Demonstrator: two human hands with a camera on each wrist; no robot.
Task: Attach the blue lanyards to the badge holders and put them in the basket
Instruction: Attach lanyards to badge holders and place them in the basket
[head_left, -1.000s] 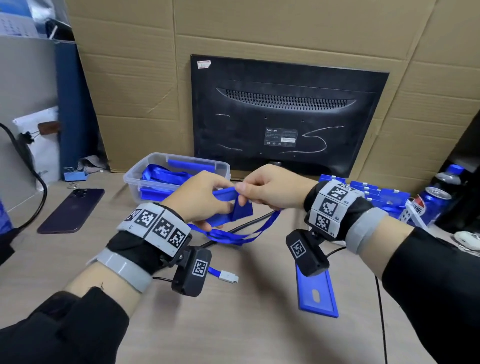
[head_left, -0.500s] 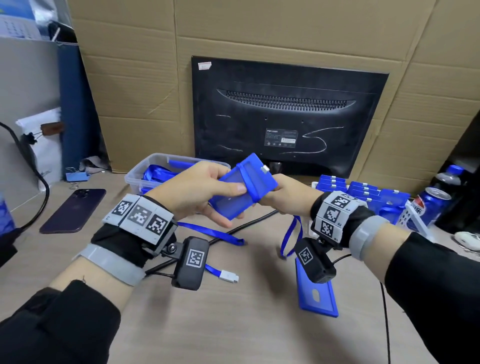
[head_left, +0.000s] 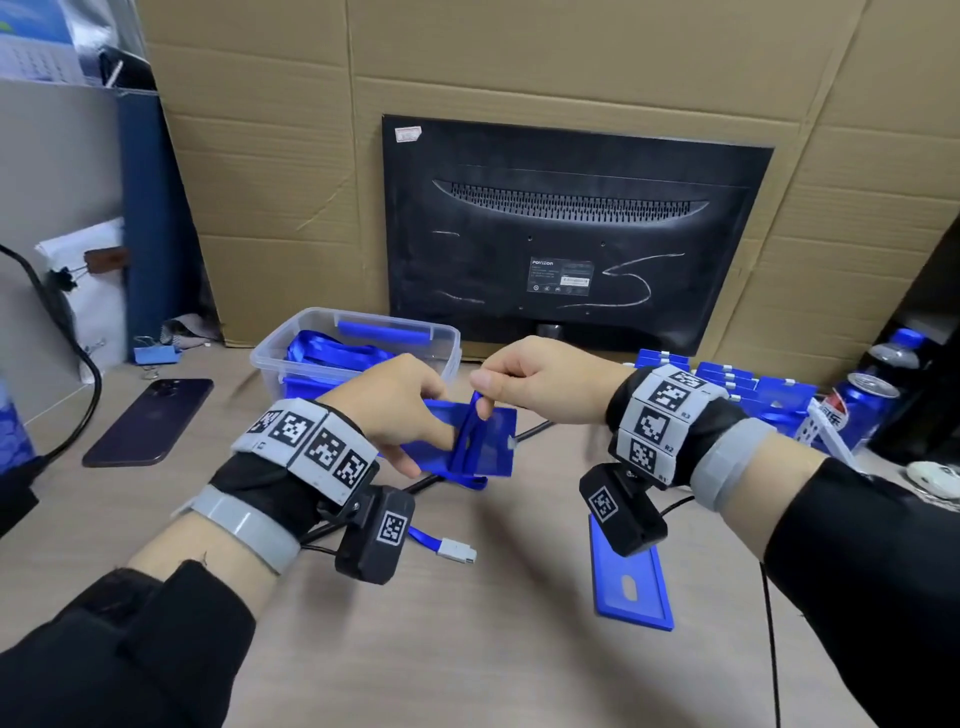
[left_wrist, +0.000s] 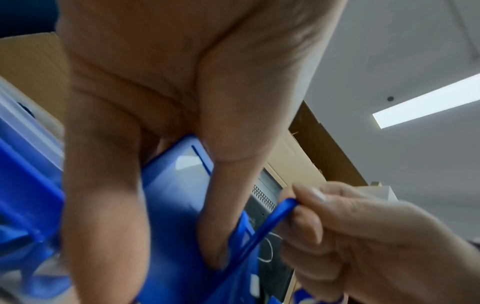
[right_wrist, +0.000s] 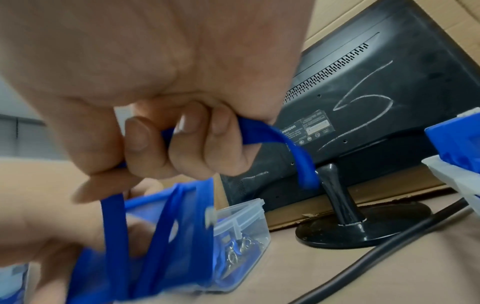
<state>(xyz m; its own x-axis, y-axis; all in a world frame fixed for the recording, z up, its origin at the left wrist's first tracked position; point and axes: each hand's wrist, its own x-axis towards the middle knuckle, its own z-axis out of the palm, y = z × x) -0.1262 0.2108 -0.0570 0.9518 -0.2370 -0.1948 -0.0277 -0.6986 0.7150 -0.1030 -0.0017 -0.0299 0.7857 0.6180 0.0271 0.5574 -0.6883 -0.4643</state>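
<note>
At the far left of the desk (head_left: 467, 649) a dark phone (head_left: 148, 422) lies flat, and just right of it stands the clear plastic basket (head_left: 270, 358), already holding loops of blue ribbon and a blue holder. In front of the basket, raised off the desk, the left hand (head_left: 387, 402) grips a blue badge holder (head_left: 493, 447) by its left end, fingers curled over the top and thumb underneath. The holder is a flat translucent blue rectangle, roughly level, with a small white clip at its right edge. A blue lanyard (head_left: 470, 436) wraps across the holder's middle as a narrow, glossy band, its strands rising to the right hand (head_left: 540, 382), which pinches it between thumb and curled fingers just above the holder. On the desk below the right wrist lies another blue holder (head_left: 631, 592), flat. Farther right, more blue holders (head_left: 769, 395) stand stacked beside a blue can (head_left: 857, 410).
</note>
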